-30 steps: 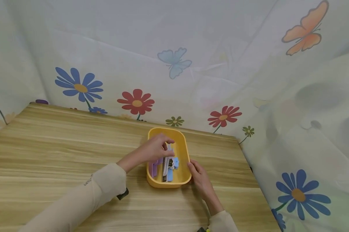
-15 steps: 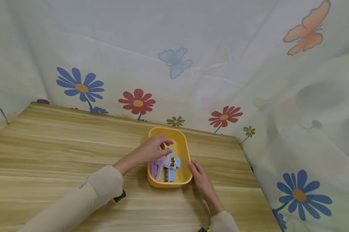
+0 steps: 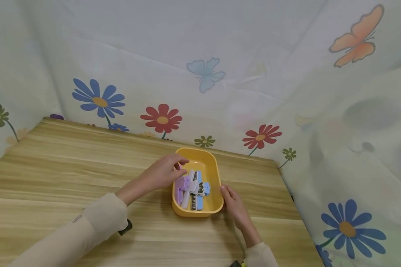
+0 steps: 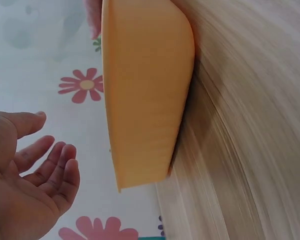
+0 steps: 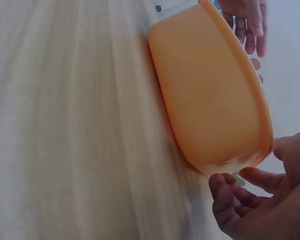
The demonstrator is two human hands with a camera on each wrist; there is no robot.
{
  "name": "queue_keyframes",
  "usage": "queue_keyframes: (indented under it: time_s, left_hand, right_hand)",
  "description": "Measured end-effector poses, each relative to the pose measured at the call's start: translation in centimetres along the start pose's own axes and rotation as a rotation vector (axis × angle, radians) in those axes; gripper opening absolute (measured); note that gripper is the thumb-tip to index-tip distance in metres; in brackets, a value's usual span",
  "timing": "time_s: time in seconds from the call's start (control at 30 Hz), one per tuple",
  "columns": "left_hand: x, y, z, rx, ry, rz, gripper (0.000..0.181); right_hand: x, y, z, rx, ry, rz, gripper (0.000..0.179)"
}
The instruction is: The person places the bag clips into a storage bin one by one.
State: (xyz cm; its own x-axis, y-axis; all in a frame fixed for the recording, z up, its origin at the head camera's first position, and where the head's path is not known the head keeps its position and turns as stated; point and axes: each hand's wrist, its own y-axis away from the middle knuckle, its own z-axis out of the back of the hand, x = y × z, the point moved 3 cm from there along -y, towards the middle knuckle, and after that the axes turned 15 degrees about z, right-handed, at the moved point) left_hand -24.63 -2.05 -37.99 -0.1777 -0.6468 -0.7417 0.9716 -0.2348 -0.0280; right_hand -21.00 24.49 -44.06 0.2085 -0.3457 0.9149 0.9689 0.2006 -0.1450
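A yellow plastic bin (image 3: 217, 174) stands on the wooden table. Along its left half lie several long plastic clips side by side: a purple clip (image 3: 185, 182), a white clip (image 3: 185, 202), one with piano-key stripes (image 3: 194, 203) and a blue clip (image 3: 200, 203). Over the left rim hovers my left hand (image 3: 163, 171), thumb and fingers apart with nothing between them; the left wrist view shows the same loose hand (image 4: 30, 185) away from the bin wall. My right hand (image 3: 235, 207) holds the bin's near right corner, thumb at the rim and fingers against the outer wall (image 5: 210, 90).
The wooden table (image 3: 87, 178) extends left and right of the bin. Behind it hangs a pale cloth (image 3: 127, 55) printed with flowers and butterflies, which also encloses both sides. The bin stands close to the table's back edge.
My left hand has drawn back leftward from over the bin's middle. The white clip has shifted left, and more of the piano-key clip shows. My right hand keeps its hold on the bin.
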Motion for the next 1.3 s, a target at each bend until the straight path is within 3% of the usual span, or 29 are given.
queue_keyframes:
  time_s: [0.27,0.5,0.93,1.3]
  left_hand:
    - [1.7,0.7,1.7,-0.064,-0.078,0.056,0.040]
    - [3.7,2.0,3.8,-0.137,-0.167,0.039,0.057]
    - [6.7,4.4,7.3,-0.287,-0.366,-0.001,0.074]
    - [9.2,6.6,9.7,-0.302,-0.466,-0.030,0.073]
  right_hand:
    - [-0.3,-0.9,0.6,-0.038,0.246,0.138,0.049]
    - [0.5,-0.9,0.9,-0.041,0.398,0.218,0.051]
    - [1.3,-1.0,1.4,0.066,0.667,0.292,0.061]
    - [1.5,-0.5,2.3,0.091,0.895,0.376,0.066]
